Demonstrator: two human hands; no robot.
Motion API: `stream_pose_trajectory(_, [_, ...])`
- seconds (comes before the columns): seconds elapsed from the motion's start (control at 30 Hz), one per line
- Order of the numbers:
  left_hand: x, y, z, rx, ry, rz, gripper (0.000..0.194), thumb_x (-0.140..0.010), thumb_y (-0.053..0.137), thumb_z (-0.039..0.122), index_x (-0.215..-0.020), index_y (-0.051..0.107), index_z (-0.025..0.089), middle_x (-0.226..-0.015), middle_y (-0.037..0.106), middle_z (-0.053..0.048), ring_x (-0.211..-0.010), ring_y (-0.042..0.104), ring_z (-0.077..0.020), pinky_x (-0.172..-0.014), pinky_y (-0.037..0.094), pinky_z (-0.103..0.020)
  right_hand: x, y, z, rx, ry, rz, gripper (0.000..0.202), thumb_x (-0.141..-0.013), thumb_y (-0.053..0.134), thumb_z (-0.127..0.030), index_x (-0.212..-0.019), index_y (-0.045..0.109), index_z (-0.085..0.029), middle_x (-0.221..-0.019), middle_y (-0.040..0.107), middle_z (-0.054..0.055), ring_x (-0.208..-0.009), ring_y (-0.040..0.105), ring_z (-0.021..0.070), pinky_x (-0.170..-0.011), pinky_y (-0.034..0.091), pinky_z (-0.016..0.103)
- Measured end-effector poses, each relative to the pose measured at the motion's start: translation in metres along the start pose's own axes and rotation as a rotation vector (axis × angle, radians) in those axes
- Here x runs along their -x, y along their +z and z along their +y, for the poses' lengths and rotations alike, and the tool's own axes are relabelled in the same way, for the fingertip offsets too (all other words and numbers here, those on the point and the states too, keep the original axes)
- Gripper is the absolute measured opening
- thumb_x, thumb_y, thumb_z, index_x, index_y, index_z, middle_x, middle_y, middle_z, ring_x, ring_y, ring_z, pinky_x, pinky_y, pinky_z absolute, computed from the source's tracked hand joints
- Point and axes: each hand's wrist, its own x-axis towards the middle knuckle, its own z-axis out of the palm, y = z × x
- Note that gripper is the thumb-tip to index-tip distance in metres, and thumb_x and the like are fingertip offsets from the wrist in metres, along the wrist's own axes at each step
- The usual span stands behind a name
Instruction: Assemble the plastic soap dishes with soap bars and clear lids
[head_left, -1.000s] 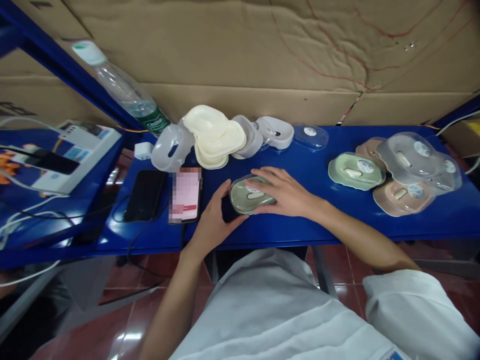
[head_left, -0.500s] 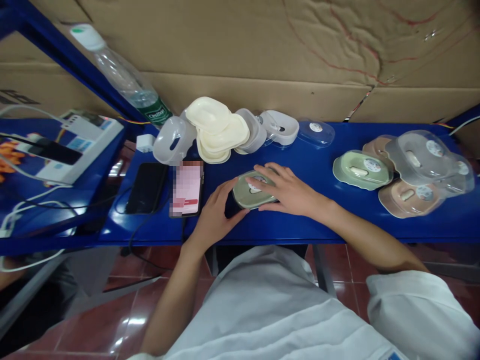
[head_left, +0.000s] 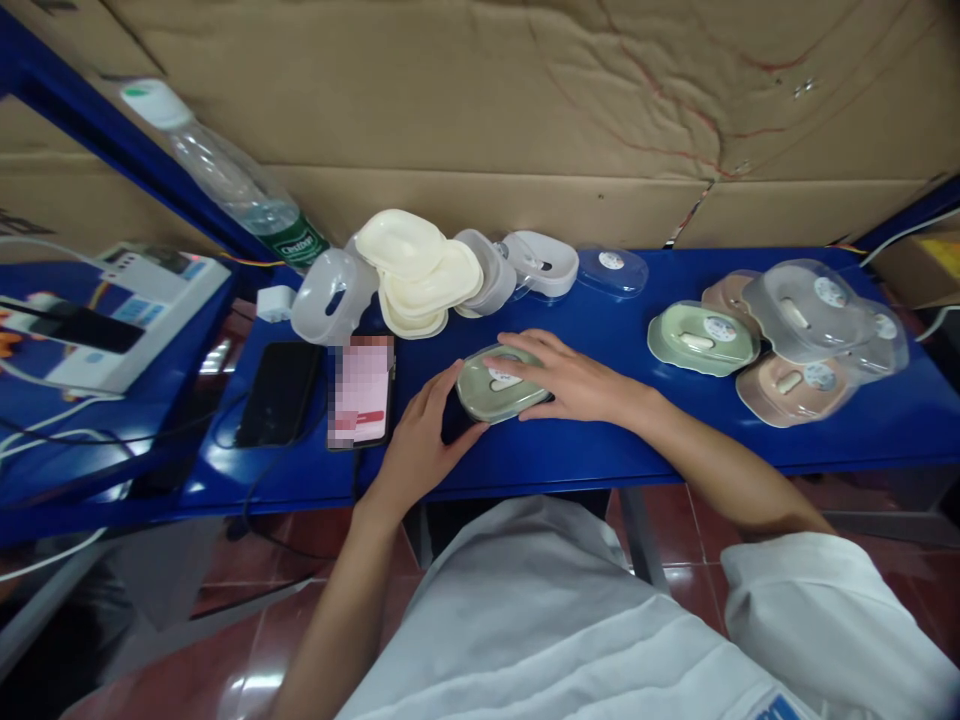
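Green case: a lidded oval soap case (head_left: 498, 388) sits on the blue bench (head_left: 600, 440), near its front edge, about the middle of its length.
Your left hand: your left hand (head_left: 420, 440) cups the case's left end, thumb and fingers spread around it and pressed to its side.
Your right hand: your right hand (head_left: 571, 380) lies flat over the case's clear lid, fingers stretched out on top, pressing rather than gripping.
Back edge: a heap of cream and clear case halves (head_left: 420, 270) lies beside a tilted water bottle (head_left: 225, 180).
Left end: a black phone (head_left: 279, 392) and a lit phone (head_left: 361, 390) lie side by side, just left of your left hand.
Right end: a cluster of finished cases (head_left: 780, 340), green, pink and clear, sits well apart from your hands.
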Motion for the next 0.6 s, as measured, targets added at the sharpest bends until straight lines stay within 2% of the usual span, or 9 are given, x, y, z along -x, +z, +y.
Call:
stream_pose_trajectory(0.17, [0.001, 0.003, -0.003, -0.034, -0.011, 0.002, 0.077, -0.106, 0.066, 0.046, -0.171, 0.030, 0.025, -0.159, 0.058, -0.019, -0.147, 0.060, -0.0354, -0.119, 0.053, -0.057, 0.003, -0.009, -0.002, 0.021, 0.108, -0.002, 0.095, -0.085, 0.093, -0.038, -0.166, 0.045, -0.029, -0.169, 0.043, 0.018, -0.147, 0.047, 0.0410, -0.120, 0.049, 0.064])
stream_pose_trajectory(0.3, [0.002, 0.003, -0.005, -0.065, -0.014, -0.013, 0.076, -0.107, 0.064, 0.048, -0.171, 0.030, 0.026, -0.158, 0.059, -0.018, -0.145, 0.061, -0.0363, -0.119, 0.054, -0.058, 0.004, -0.014, -0.006, 0.042, 0.152, -0.025, 0.091, -0.085, 0.092, -0.038, -0.163, 0.047, -0.027, -0.162, 0.050, 0.019, -0.141, 0.052, 0.0416, -0.114, 0.054, 0.063])
stream_pose_trajectory(0.37, [0.002, 0.003, -0.005, -0.070, -0.021, -0.014, 0.074, -0.107, 0.063, 0.047, -0.171, 0.031, 0.027, -0.157, 0.060, -0.017, -0.144, 0.062, -0.0358, -0.118, 0.054, -0.058, 0.010, -0.025, -0.002, 0.045, 0.169, -0.012, 0.092, -0.084, 0.091, -0.040, -0.163, 0.045, -0.027, -0.160, 0.052, 0.018, -0.141, 0.053, 0.0418, -0.115, 0.052, 0.063])
stream_pose_trajectory(0.43, [0.003, 0.003, -0.005, -0.068, -0.023, -0.013, 0.073, -0.108, 0.062, 0.047, -0.171, 0.031, 0.027, -0.156, 0.060, -0.017, -0.143, 0.063, -0.0351, -0.118, 0.055, -0.057, 0.023, -0.045, 0.010, 0.060, 0.195, 0.023, 0.093, -0.084, 0.092, -0.042, -0.163, 0.044, -0.027, -0.160, 0.053, 0.017, -0.143, 0.053, 0.0419, -0.119, 0.048, 0.064])
stream_pose_trajectory(0.5, [0.003, 0.004, -0.005, -0.070, -0.011, -0.011, 0.072, -0.108, 0.061, 0.046, -0.171, 0.031, 0.027, -0.156, 0.060, -0.017, -0.143, 0.063, -0.0349, -0.118, 0.055, -0.057, 0.042, -0.075, 0.030, 0.113, 0.271, 0.063, 0.091, -0.084, 0.092, -0.045, -0.161, 0.045, -0.026, -0.157, 0.056, 0.018, -0.143, 0.054, 0.0428, -0.120, 0.045, 0.065])
stream_pose_trajectory(0.6, [0.002, 0.005, -0.006, -0.084, 0.012, -0.010, 0.070, -0.109, 0.059, 0.047, -0.170, 0.033, 0.026, -0.156, 0.061, -0.017, -0.142, 0.063, -0.0358, -0.117, 0.056, -0.058, 0.068, -0.125, 0.071, 0.249, 0.548, 0.078, 0.096, -0.079, 0.097, -0.046, -0.158, 0.050, -0.020, -0.152, 0.058, 0.022, -0.140, 0.055, 0.0463, -0.116, 0.044, 0.065])
